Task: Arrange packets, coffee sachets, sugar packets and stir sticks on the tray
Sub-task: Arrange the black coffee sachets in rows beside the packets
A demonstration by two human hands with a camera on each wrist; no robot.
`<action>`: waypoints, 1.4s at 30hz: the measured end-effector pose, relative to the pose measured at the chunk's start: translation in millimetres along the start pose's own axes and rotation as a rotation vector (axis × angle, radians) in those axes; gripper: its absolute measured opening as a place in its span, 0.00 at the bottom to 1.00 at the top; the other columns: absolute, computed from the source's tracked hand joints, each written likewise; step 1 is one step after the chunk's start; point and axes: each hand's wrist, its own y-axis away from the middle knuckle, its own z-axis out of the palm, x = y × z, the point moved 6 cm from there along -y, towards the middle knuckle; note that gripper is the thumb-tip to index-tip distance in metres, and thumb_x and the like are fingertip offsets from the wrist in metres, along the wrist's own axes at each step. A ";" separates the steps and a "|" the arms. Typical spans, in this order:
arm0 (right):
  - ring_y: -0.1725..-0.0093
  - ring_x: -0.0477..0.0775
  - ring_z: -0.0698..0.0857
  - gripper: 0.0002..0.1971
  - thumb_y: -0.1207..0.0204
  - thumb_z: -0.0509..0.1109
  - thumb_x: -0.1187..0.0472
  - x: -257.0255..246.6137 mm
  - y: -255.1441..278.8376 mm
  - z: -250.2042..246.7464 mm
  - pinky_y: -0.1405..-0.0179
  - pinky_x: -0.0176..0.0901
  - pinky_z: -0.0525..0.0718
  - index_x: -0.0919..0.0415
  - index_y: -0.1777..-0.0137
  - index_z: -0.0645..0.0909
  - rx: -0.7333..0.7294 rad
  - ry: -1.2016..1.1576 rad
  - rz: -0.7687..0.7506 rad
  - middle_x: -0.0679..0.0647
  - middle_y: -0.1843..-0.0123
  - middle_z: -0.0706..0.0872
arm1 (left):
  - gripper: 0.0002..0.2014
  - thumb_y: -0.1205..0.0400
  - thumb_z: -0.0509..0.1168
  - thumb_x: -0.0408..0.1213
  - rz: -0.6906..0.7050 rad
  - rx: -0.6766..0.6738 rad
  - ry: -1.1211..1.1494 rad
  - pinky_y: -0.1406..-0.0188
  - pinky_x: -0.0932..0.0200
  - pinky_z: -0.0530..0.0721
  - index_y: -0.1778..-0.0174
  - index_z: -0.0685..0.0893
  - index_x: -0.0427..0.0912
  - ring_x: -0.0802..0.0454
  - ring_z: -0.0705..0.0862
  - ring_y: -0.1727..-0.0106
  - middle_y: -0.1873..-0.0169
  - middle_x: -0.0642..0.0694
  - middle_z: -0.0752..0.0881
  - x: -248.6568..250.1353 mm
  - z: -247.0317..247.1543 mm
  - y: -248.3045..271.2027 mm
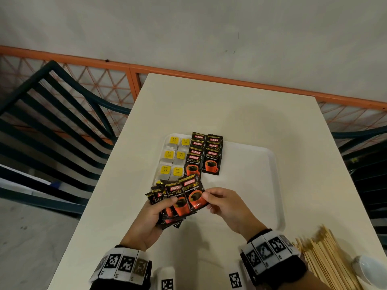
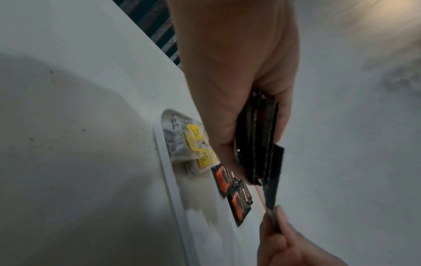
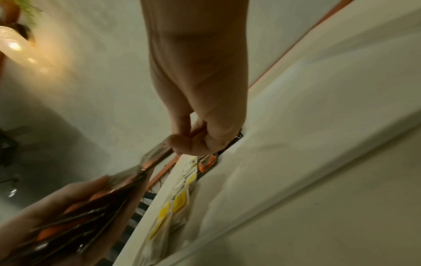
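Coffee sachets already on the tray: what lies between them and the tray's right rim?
Nothing: in the head view the tray floor is bare from the laid coffee sachets to that rim.

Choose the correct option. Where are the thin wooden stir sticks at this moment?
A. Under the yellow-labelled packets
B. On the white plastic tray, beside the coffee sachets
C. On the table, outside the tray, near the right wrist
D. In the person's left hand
C: in the head view the thin wooden stir sticks lie in a bundle on the cream table, beyond the rim of the white plastic tray, while the left hand holds only black coffee sachets.
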 end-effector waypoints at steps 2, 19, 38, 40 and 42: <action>0.70 0.48 0.82 0.03 0.24 0.67 0.71 4.5 -8.3 -10.7 0.70 0.32 0.84 0.67 0.54 0.83 0.085 -0.146 0.045 0.58 0.62 0.83 | 0.19 0.25 0.65 0.30 0.003 0.066 -0.001 0.63 0.54 0.89 0.37 0.80 0.38 0.43 0.90 0.55 0.51 0.37 0.90 -2.1 -6.9 -1.9; 0.52 0.52 0.79 0.07 0.26 0.71 0.64 -6.6 -62.1 -49.6 0.49 0.41 0.76 0.63 0.49 0.84 0.519 0.305 -0.021 0.53 0.55 0.83 | 0.25 0.33 0.69 0.33 0.032 0.144 0.014 0.57 0.49 0.87 0.38 0.80 0.40 0.39 0.88 0.47 0.47 0.36 0.88 -2.1 -8.7 -7.4; 0.58 0.45 0.79 0.14 0.18 0.58 0.50 -11.9 -34.0 4.4 0.62 0.34 0.73 0.57 0.44 0.81 0.059 0.418 -0.115 0.47 0.55 0.83 | 0.20 0.24 0.65 0.25 0.041 0.128 0.009 0.72 0.56 0.87 0.34 0.78 0.38 0.46 0.91 0.59 0.51 0.38 0.89 -1.1 -1.1 -15.8; 0.62 0.44 0.78 0.12 0.18 0.61 0.52 -3.6 -25.3 19.8 0.66 0.32 0.74 0.57 0.44 0.81 -0.125 0.366 -0.092 0.46 0.58 0.83 | 0.20 0.24 0.65 0.26 0.047 0.121 -0.005 0.71 0.57 0.86 0.35 0.78 0.37 0.45 0.91 0.59 0.52 0.37 0.89 0.6 0.4 -15.8; 0.64 0.44 0.79 0.10 0.21 0.67 0.57 2.3 -21.6 24.8 0.69 0.32 0.76 0.60 0.44 0.82 -0.182 0.334 -0.108 0.48 0.60 0.84 | 0.21 0.27 0.67 0.28 0.055 0.099 -0.020 0.69 0.57 0.87 0.36 0.79 0.35 0.44 0.91 0.57 0.54 0.37 0.90 1.3 1.5 -15.3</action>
